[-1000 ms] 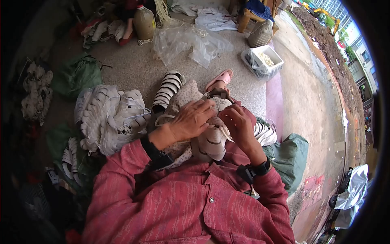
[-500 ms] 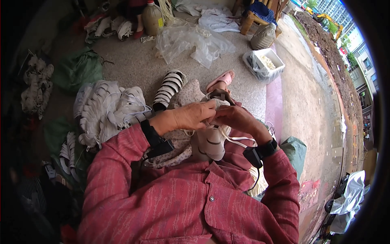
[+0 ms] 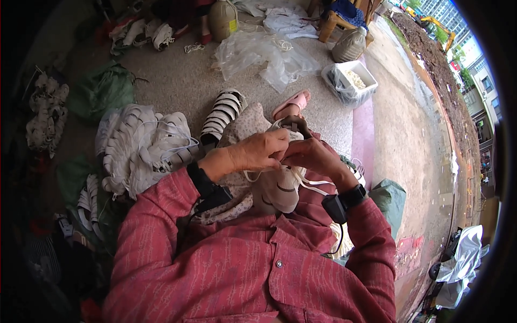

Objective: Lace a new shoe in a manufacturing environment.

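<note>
- Left hand (image 3: pixel 257 153) and right hand (image 3: pixel 312 156) meet over the lap, fingers pinched shut on a white cord at a beige shoe upper (image 3: pixel 277 188).
- The upper hangs directly below both hands, long axis toward the body.
- Neither hand is nearer.

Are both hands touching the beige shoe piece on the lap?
Touching. The head view shows the left hand and right hand pinching the beige shoe piece.
</note>
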A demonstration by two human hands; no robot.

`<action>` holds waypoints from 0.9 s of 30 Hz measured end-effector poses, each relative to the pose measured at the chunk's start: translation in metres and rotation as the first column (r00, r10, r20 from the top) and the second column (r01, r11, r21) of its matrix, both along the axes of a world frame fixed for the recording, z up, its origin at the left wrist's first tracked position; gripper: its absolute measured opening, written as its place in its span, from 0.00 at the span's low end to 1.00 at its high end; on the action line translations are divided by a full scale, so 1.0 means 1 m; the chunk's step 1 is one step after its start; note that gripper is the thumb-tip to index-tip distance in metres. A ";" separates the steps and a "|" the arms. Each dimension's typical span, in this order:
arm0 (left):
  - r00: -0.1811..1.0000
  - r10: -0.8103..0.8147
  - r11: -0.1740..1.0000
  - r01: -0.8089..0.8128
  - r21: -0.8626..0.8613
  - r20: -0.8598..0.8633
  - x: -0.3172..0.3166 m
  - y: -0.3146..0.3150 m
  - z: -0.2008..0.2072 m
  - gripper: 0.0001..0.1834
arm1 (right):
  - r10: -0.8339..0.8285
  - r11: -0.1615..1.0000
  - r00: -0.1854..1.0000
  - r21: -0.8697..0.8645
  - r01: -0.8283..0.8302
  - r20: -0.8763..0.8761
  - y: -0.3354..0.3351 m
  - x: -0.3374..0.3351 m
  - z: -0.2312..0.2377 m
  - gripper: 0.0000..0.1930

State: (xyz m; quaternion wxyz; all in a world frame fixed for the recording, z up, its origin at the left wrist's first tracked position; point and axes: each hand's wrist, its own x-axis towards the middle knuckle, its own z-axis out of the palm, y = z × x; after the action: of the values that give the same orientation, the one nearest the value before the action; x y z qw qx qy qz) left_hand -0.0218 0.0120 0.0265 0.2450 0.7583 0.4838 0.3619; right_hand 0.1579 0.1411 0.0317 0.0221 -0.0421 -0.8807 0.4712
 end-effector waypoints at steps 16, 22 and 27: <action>0.947 0.149 0.988 -0.136 -0.066 0.285 0.015 0.004 -0.018 0.13 | -0.554 0.831 0.786 -0.134 0.539 -0.273 -0.033 0.018 0.008 0.04; 0.790 0.183 0.977 -0.078 -0.201 0.585 0.022 -0.001 -0.035 0.10 | -0.633 0.695 0.766 -0.519 0.497 -0.114 -0.031 0.007 0.005 0.04; 0.795 0.271 0.953 -0.140 -0.271 0.542 0.028 -0.004 -0.033 0.11 | -0.639 0.587 0.767 -0.678 0.443 -0.053 -0.027 0.011 -0.002 0.05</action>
State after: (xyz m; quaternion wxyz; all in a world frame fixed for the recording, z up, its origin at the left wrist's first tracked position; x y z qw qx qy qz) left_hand 0.0060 0.0081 -0.0066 0.4193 0.5254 0.5036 0.5427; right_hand 0.1689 0.1145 0.0301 0.2799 -0.2462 -0.6002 0.7077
